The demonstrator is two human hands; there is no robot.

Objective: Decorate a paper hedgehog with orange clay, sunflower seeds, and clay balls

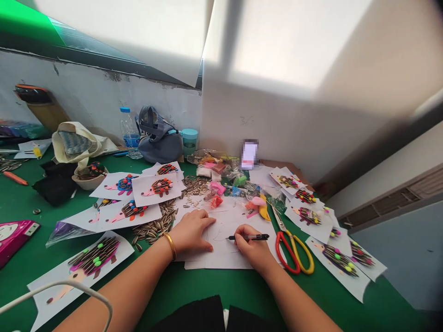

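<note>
My right hand [252, 244] grips a black pen [258, 237], its tip at faint curved lines on a white sheet of paper [221, 256]. Flat on the left part of that sheet rests my left hand [194, 232], thumb and fingers apart, holding nothing. Sunflower seeds [157, 226] lie heaped just left of this hand. Scissors [290, 246] with one red and one yellow handle lie right of the pen, blades partly apart. Beyond the paper are lumps of coloured clay, among them a red one [216, 201] and a yellow one [264, 208].
Cards with seed-and-clay hedgehogs lie at left [95, 258] and right [337, 263]. Along the back stand a water bottle [130, 133], a blue-grey bag [159, 138], a lidded cup [189, 140] and a blurred phone [249, 154]. A white cable [86, 289] crosses the near left.
</note>
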